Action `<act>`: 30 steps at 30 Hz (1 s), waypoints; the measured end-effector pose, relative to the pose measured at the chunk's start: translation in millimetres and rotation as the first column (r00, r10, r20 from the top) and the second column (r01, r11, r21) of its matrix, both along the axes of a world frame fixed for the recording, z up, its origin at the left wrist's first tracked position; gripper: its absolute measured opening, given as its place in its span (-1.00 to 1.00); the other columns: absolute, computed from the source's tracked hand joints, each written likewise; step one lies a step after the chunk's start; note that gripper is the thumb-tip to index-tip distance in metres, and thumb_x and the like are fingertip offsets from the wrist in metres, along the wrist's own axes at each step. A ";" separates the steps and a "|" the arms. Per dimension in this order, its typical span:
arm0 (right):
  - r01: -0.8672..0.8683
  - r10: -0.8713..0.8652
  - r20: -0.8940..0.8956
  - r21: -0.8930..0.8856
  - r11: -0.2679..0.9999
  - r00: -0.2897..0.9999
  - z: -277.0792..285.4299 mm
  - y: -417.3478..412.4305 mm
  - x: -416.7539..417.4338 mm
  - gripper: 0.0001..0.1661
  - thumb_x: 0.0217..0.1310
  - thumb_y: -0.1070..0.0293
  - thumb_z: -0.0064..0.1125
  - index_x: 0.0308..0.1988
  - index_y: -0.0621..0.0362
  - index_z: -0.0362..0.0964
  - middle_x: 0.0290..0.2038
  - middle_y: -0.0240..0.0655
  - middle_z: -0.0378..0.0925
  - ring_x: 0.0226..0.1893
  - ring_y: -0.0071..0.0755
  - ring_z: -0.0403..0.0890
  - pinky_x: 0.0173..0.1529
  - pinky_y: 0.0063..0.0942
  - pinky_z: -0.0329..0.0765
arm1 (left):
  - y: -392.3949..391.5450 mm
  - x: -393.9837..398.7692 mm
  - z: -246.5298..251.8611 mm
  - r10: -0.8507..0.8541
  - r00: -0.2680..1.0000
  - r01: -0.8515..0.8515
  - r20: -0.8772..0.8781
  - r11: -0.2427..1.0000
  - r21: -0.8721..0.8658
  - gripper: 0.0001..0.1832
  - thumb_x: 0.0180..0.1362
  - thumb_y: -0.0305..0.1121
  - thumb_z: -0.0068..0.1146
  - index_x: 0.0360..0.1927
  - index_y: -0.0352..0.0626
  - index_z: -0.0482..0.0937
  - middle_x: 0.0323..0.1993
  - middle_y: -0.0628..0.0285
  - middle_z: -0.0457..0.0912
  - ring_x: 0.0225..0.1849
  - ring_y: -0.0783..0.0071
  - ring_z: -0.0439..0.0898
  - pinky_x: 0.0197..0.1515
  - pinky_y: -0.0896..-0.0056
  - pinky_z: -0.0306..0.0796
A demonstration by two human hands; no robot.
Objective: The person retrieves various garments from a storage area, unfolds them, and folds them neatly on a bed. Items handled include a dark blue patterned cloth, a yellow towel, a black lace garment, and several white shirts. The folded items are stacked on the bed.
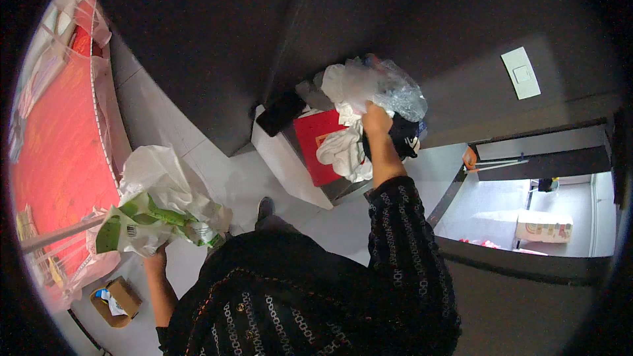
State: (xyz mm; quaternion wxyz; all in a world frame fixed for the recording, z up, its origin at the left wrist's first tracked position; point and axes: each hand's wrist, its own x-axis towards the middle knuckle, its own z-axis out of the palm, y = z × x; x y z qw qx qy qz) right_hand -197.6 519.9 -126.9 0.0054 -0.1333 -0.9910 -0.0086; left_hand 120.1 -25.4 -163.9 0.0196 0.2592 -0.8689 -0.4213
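My left hand (157,255) grips a crumpled white and green plastic bag (170,202), held beside the bed and above the floor. My right hand (377,119) is closed on a clear plastic bag (366,84) over a small white cabinet (282,170). The fingertips are partly hidden. Under and around that hand lie bunched white cloth items (346,151) and a black cloth item (403,136). They partly cover a flat red box or folder (316,138) on the cabinet. A black, phone-like object (281,114) lies at the cabinet's left end.
A bed with a red cover (64,143) and a mosquito-net pole (64,235) stands at left. An open cardboard box (116,301) with small items sits on the floor. Dark panels rise behind the cabinet, with a wall switch (521,73). At right, a doorway shows another room.
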 end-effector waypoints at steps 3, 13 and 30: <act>-0.028 0.074 -0.323 0.147 0.989 0.944 35.8 57.9 -22.7 -0.65 0.02 0.23 0.06 -0.25 0.30 0.44 -0.31 -0.01 0.51 -0.33 -0.06 0.53 -0.17 -0.24 0.42 | 9.8 -6.2 -2.5 -0.152 0.987 0.158 0.057 0.980 -0.120 -0.68 -0.04 -0.42 0.13 -0.15 -0.22 0.46 -0.22 0.05 0.51 -0.14 0.06 0.45 -0.08 0.17 0.33; 0.250 -0.283 0.051 -0.633 0.732 0.958 56.8 153.8 -19.8 -0.56 -0.11 0.28 0.14 -0.18 0.30 0.45 -0.31 -0.33 0.51 -0.34 -0.50 0.45 -0.19 -0.44 0.37 | 58.2 -39.8 3.6 -0.256 0.967 0.256 -0.012 0.966 -0.037 -0.75 0.00 -0.44 0.08 -0.21 -0.26 0.47 -0.29 0.06 0.52 -0.20 0.17 0.48 -0.15 0.25 0.35; -0.514 -0.417 -0.677 -0.734 0.444 0.606 123.8 145.9 85.5 -0.61 -0.08 0.50 0.02 -0.13 0.28 0.35 -0.16 -0.13 0.44 -0.11 -0.11 0.45 -0.04 -0.32 0.39 | 178.2 -210.8 90.7 -0.291 0.904 0.380 -0.312 0.881 0.281 -0.70 -0.08 -0.45 0.14 -0.21 -0.25 0.47 -0.27 0.16 0.53 -0.21 0.32 0.49 -0.17 0.35 0.37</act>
